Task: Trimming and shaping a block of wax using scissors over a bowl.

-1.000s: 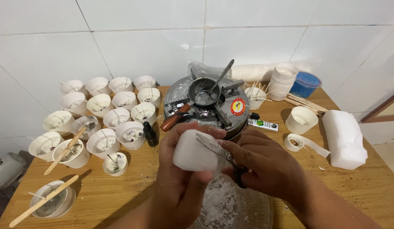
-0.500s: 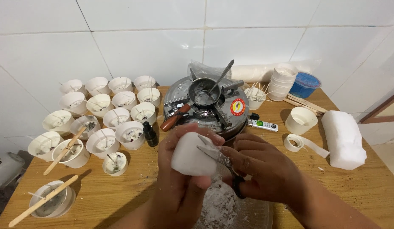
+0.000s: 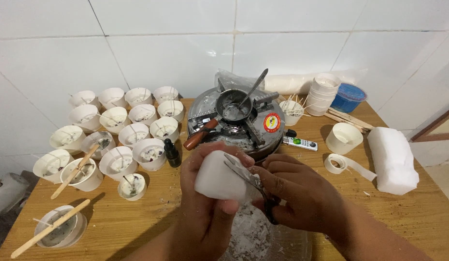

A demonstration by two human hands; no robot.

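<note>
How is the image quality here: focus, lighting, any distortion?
Head view: even, soft light with faint shadows under the white cups; mild glare on the wall tiles; wide-angle bending at the edges; left hand, white block and right hand look reasonably sharp.

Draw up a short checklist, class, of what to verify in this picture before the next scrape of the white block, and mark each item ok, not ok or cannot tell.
1. Left hand has a firm grip on the white wax block: ok, fingers wrap it.
2. Right hand holds the metal blade against the block: ok.
3. Clear bowl of shavings sits under the block: ok.
4. Left thumb clear of the blade: not ok, it lies close to the edge.
5. Burner of the stove off: cannot tell, no flame is visible.
6. Small pot with spoon steady on the stove: ok.
</note>
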